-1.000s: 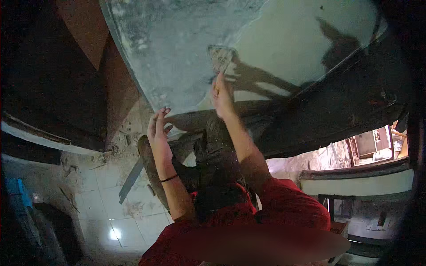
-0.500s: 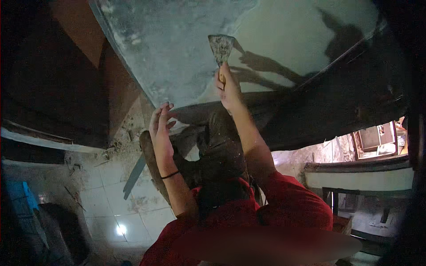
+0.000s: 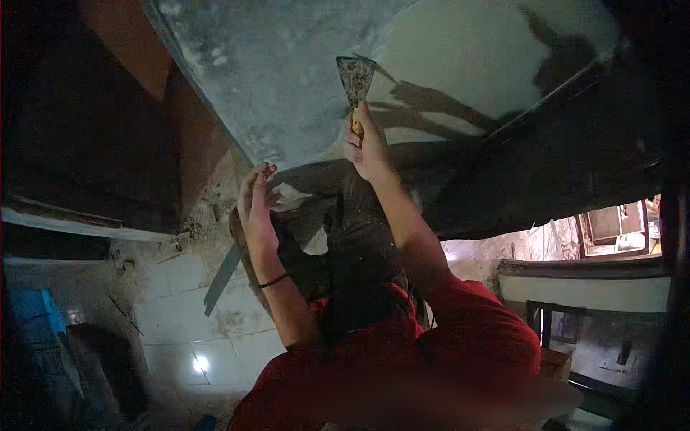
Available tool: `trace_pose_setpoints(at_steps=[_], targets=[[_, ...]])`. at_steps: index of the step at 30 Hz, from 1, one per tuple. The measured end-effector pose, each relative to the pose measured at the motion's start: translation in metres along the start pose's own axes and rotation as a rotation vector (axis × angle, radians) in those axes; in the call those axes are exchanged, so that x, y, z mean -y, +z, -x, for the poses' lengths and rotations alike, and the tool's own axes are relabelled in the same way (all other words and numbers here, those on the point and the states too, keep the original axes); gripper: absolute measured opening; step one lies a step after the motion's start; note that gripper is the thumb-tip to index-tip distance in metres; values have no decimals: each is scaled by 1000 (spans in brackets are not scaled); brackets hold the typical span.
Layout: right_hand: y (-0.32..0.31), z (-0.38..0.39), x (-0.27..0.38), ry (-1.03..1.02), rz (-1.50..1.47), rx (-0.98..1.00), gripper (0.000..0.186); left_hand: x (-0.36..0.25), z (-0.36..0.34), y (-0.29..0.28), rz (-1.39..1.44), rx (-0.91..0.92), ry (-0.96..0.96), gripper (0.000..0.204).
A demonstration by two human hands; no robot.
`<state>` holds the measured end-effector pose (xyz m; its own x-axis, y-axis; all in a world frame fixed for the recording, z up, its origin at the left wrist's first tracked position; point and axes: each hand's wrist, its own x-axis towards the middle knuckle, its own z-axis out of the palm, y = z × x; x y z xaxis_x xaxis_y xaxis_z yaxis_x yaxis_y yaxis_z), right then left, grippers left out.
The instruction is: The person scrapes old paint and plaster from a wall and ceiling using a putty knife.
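My right hand (image 3: 368, 147) grips the yellowish handle of a scraper (image 3: 355, 80), its broad, stained metal blade pointing up at the wall (image 3: 280, 79). The blade's edge lies over the border between a rough grey patch and a smoother pale area; whether it touches the surface I cannot tell. Lower and to the left, my left hand (image 3: 257, 205) is raised near the wall's lower corner with fingers apart and slightly bent, holding nothing. A dark band circles that wrist. Shadows of my arms and head fall across the pale part of the wall.
Pale floor tiles (image 3: 172, 312) with scattered debris lie at the lower left, where a grey strip (image 3: 223, 279) rests beside my leg. A blue object (image 3: 36, 316) stands at the far left. A bright opening (image 3: 611, 230) shows at the right.
The scraper has turned slightly on the wall, its blade a little further left. My left hand stays raised, almost unmoved. The whole view has shifted slightly.
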<state>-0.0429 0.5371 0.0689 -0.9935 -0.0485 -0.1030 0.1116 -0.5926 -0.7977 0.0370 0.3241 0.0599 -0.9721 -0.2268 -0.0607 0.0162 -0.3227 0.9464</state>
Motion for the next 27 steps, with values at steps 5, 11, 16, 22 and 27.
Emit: trace_pose_setpoints(at_steps=[5,11,16,22,27], targets=[[1,5,-9,65,7,56,47,-10,5,4,-63,-29,-4,35],[0,-4,-10,25,60,-28,47,-15,4,9,-88,-15,-31,38],[4,-2,-10,21,99,-34,50,-9,-2,8,-51,2,-26,38],[4,-9,-1,-34,49,-105,47,-11,-6,19,-78,42,-17,39],[-2,-12,-3,32,81,-14,47,-4,-10,10,-92,38,-48,42]])
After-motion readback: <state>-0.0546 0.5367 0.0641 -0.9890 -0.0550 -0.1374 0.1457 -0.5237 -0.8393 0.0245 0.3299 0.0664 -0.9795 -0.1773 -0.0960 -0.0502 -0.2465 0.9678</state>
